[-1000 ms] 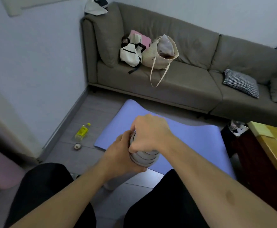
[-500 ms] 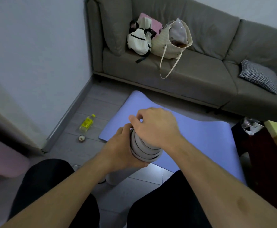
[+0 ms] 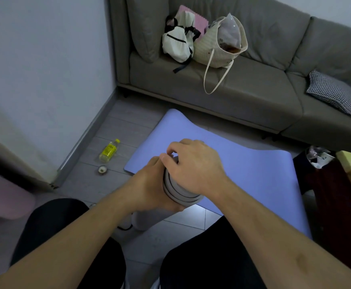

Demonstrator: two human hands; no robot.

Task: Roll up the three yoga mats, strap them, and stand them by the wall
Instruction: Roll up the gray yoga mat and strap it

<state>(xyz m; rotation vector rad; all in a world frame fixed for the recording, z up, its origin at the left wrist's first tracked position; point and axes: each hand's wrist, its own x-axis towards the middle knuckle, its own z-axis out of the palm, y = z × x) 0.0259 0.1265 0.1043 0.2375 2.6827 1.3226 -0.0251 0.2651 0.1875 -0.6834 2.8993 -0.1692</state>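
Note:
A rolled grey yoga mat (image 3: pixel 178 195) stands upright on the floor between my knees, its spiral end facing up. My left hand (image 3: pixel 147 188) grips the roll's left side near the top. My right hand (image 3: pixel 193 170) lies over the top end, fingers curled on its far rim. A black strap loop (image 3: pixel 124 227) pokes out beside the roll's foot. A purple yoga mat (image 3: pixel 243 170) lies flat on the floor behind the roll, in front of the sofa. A pink rolled mat (image 3: pixel 5 199) shows at the left edge.
A grey sofa (image 3: pixel 253 97) with a backpack (image 3: pixel 176 44), a tote bag (image 3: pixel 222 46) and a checked cushion (image 3: pixel 333 92) fills the back. A yellow bottle (image 3: pixel 109 150) and a small lid (image 3: pixel 102 170) lie by the left wall (image 3: pixel 35 69). A dark wooden table (image 3: pixel 341 201) stands right.
The view has tilted down and left a little. Both hands stay on the upright grey roll; my right hand's fingers have shifted slightly on its top end.

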